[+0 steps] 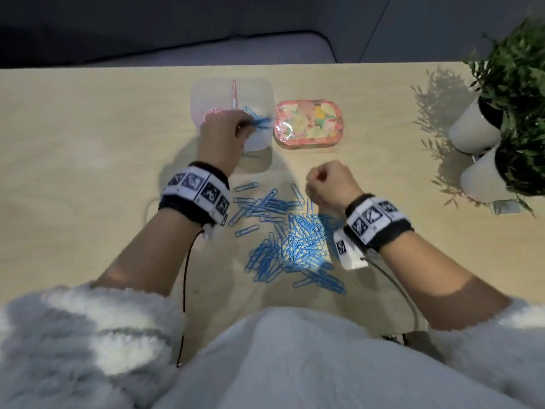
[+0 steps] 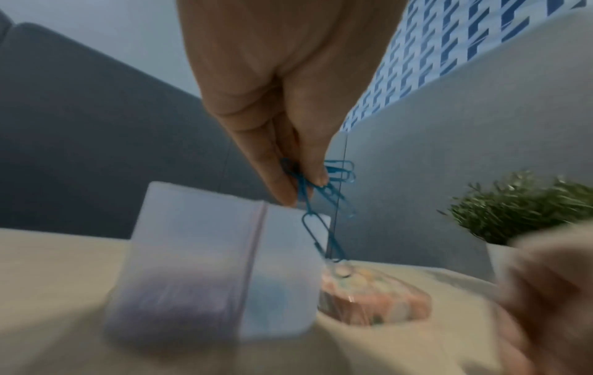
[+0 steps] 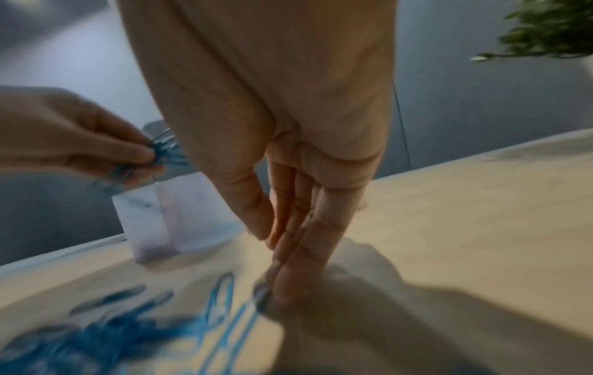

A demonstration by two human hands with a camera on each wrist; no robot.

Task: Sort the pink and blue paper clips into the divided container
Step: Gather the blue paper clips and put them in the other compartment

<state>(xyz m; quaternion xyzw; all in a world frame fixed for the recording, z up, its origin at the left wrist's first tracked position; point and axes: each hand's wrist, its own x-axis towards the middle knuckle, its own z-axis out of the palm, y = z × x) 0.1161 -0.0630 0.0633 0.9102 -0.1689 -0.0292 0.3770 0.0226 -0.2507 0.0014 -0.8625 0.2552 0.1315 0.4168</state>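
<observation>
A translucent divided container (image 1: 203, 93) stands at the table's far middle, with a pink divider, pink clips (image 1: 210, 113) in its left half and blue ones in its right half. My left hand (image 1: 244, 124) pinches a bunch of blue paper clips (image 1: 261, 121) just above the right half. In the left wrist view the bunch (image 2: 337, 175) hangs linked from my thumb and fingers over the container (image 2: 192, 253). A pile of blue clips (image 1: 295, 243) lies in front of me. My right hand (image 3: 276, 279) points its straight fingers down at the pile's far edge (image 3: 96, 337) and holds nothing I can see.
A pink patterned tin (image 1: 306, 124) sits just right of the container. Two plants in white pots (image 1: 474, 128) stand at the right edge. Cables run from both wristbands towards my body. Beyond the table's far edge is a dark sofa.
</observation>
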